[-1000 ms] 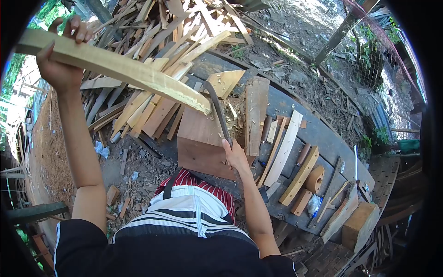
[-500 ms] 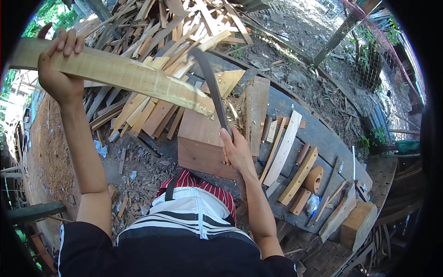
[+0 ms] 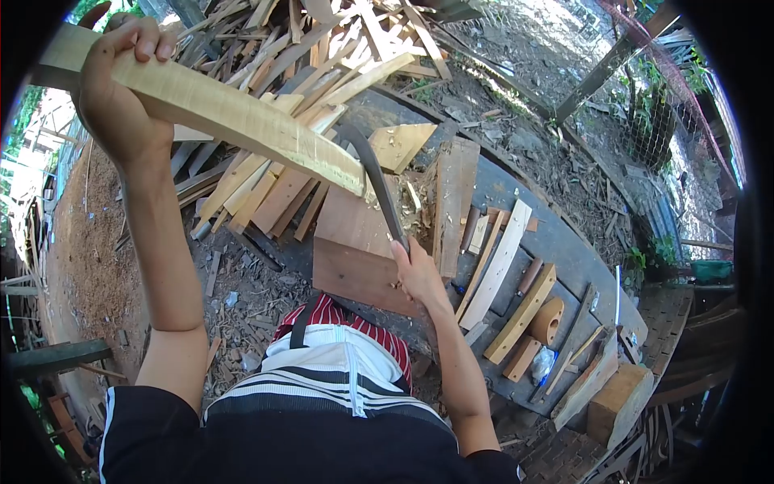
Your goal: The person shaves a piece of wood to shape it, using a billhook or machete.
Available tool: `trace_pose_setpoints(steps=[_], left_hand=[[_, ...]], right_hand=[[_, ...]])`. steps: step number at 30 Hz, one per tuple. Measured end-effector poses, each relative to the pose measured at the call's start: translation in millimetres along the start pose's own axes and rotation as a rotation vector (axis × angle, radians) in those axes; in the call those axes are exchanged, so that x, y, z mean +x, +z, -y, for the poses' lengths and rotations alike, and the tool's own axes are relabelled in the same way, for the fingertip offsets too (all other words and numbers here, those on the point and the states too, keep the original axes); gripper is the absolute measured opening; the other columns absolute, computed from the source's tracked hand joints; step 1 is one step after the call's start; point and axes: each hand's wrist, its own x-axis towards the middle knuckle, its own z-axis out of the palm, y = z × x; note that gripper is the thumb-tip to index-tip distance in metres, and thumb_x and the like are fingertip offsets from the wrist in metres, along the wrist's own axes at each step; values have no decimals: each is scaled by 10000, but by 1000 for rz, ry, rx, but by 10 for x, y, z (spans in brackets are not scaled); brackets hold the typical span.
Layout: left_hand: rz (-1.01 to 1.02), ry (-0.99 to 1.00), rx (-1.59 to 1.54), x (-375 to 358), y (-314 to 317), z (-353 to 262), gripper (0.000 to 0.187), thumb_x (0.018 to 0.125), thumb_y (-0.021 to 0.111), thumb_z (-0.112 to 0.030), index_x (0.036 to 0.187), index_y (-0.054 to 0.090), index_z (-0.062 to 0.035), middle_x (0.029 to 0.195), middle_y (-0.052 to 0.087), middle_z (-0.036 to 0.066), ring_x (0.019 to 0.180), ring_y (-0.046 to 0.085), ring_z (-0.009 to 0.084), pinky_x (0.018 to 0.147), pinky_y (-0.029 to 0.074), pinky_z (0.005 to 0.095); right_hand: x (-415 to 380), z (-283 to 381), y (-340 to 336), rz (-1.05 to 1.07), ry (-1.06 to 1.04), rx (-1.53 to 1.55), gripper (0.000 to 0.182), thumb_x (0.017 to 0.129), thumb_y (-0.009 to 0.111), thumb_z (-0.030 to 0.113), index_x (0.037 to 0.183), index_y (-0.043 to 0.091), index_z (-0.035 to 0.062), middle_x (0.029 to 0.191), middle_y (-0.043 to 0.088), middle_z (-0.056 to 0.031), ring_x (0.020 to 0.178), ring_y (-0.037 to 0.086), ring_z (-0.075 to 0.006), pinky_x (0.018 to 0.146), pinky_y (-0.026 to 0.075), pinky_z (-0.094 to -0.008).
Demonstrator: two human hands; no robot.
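From my end of the feed, working from the left, I have a spread of sawdust (image 3: 89,266) on the ground, nearer the body than the left fingers and outside that forearm. The left hand (image 3: 121,109) is raised, its fingers clamped around a beam (image 3: 230,109). The beam slants down and to the right from the left fingers, and its lower end reaches over toward a big block (image 3: 363,274), to the upper left of the right fingers. I can't tell whether that end touches the block. Beyond the beam, to the right of the left fingers, offcuts (image 3: 322,20) lie in a loose heap.

The block sits just left of the right fingers. A dark, curved blade (image 3: 377,173) rises from them, leaning left and crossing just beside the beam's lower end; I can't tell whether the two touch. The right hand (image 3: 421,278) has its fingers clamped on the blade's near end, which they hide. Straight out past these fingers lies a wedge (image 3: 401,145), with wood chips on it.

Just right of the right fingers stands a timber (image 3: 458,198). Further right of them, the worktop (image 3: 548,244) carries a pale strip (image 3: 500,258), a drilled bar (image 3: 522,313), a small block (image 3: 522,359), a clear bag (image 3: 542,365) and a rounded piece (image 3: 547,321) with a hole. Farthest right, well apart from the right fingers, I see a stump (image 3: 619,403).
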Motion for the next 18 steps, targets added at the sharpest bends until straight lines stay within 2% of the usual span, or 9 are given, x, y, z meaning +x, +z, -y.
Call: trace_pose_setpoints(steps=[1,2,4,6,8,12,14,16,18], left_hand=[[-28,-26,-11,-1,-29,24,323,790,472,58,1108,447,4,783,403,52,666,421,140,651,393,307],[-52,-43,-35,20,-24,58,333,785,485,66,1109,449,3,779,403,50,663,424,141,648,394,302],[-33,-44,-92,50,17,52,319,794,478,56,1107,452,0,765,396,44,669,425,143,655,396,301],[-65,-41,-5,-28,71,-19,332,789,472,67,1112,451,-7,760,386,40,664,421,145,658,396,297],[-28,-59,8,-72,68,-56,249,802,474,27,1048,453,-5,767,392,42,678,423,144,675,394,296],[146,-61,31,-62,23,-154,94,815,461,-87,864,431,-14,754,382,54,734,411,136,709,380,301],[277,-147,-98,-48,0,-218,75,804,458,-79,848,427,-27,755,377,57,731,401,133,715,371,298],[315,-158,-180,-119,38,-278,87,799,471,-90,849,419,-42,760,381,54,727,406,131,720,363,297],[409,-149,-148,-153,137,-376,116,787,493,-110,843,418,-42,765,379,53,729,413,134,718,358,297]], right_hand=[[-105,100,-40,76,136,122,437,989,454,384,1085,494,-41,605,570,-139,465,593,-261,434,479,-365],[-135,118,-66,63,141,134,437,989,454,384,1085,494,-41,605,570,-139,465,593,-261,434,479,-365],[-77,206,-163,104,82,217,431,994,455,390,1078,500,-30,581,543,-108,410,543,-205,363,419,-343],[-254,651,-389,82,-5,274,422,996,464,400,1058,499,-16,571,503,-99,429,500,-170,400,393,-318],[-373,909,-527,-69,-311,291,381,1008,450,403,1003,470,23,573,440,8,393,408,-60,367,342,-227],[-571,1363,-761,-351,-689,338,340,1021,417,367,1033,464,30,607,451,27,444,410,-27,396,327,-194],[-540,1224,-675,-406,-715,310,344,1012,444,360,1046,455,18,600,465,-5,474,456,-52,423,360,-224],[-436,813,-424,-404,-461,83,269,986,497,272,1029,474,7,589,543,-128,510,578,-305,500,439,-371],[-155,-65,58,-245,-220,-314,343,994,449,314,1083,480,-16,607,563,-184,529,585,-370,526,487,-415]])
